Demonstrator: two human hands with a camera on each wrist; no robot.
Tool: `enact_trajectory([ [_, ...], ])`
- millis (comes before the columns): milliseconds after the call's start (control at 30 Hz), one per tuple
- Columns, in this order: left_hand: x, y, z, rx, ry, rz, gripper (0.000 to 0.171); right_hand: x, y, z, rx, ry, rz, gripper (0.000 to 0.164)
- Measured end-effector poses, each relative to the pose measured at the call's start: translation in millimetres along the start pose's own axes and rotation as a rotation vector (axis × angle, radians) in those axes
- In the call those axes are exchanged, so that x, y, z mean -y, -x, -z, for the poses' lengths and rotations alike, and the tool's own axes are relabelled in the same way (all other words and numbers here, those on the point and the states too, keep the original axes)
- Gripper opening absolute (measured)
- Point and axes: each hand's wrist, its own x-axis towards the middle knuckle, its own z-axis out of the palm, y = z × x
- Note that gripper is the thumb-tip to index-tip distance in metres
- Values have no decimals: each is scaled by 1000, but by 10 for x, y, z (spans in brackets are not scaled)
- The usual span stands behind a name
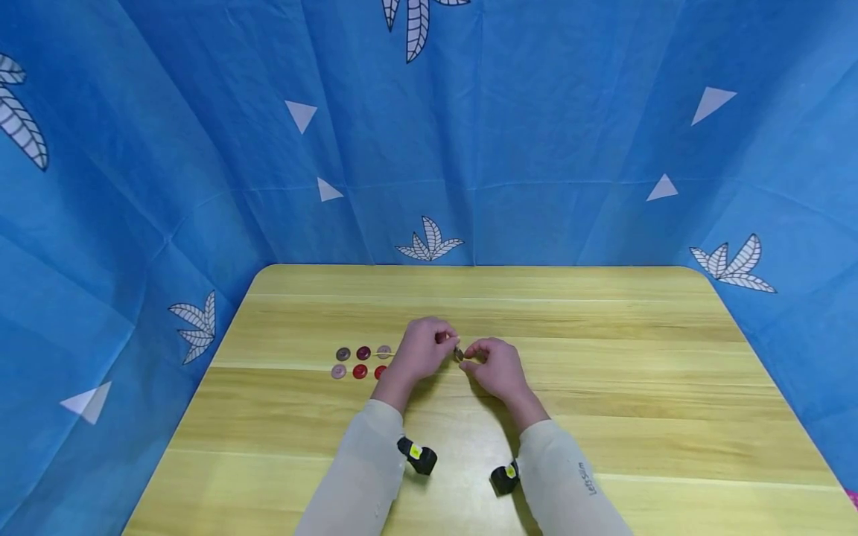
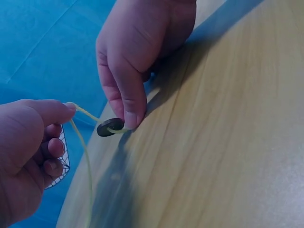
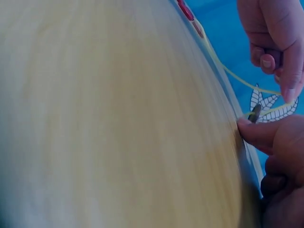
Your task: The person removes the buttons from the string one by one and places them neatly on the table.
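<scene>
A dark button [image 2: 109, 127] hangs just above the table between both hands, with a yellow string [image 2: 87, 113] through it. My left hand [image 1: 422, 348] pinches the string between thumb and forefinger on one side of the button. From the other side my right hand [image 1: 497, 368] pinches the short end of string close beside the button; whether its fingertips also touch the button, I cannot tell. Past the left fingertips the string drops in a long tail, and part of it shows at the table left of the left hand.
Left of my left hand lie several loose buttons in two rows: a grey-brown one [image 1: 343, 353], a maroon one [image 1: 363, 353], red ones [image 1: 360, 371] and mauve ones [image 1: 338, 371]. The wooden table [image 1: 637, 387] ends at a blue patterned curtain [image 1: 536, 149].
</scene>
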Motion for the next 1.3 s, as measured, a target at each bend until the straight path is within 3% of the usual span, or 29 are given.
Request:
enact_trajectory([
  [333,7,3,74,-56,6,19,7,14,14,-23,17,63,51,7],
  [567,61,6,96,-86,-29,63,10,39,-1,0,75,221,171,11],
  [700,84,21,109,-83,-47,97,14,47,-9,5,98,290,175,9],
  [933,125,74,123,-54,-45,180,15,35,1,31,63,151,119,11],
  [1067,143,101,95,-71,-31,192,18,10,-9,32,40,81,73,12],
  [1300,145,135,-47,-104,232,233,17,1,-2,43,40,30,35,11],
])
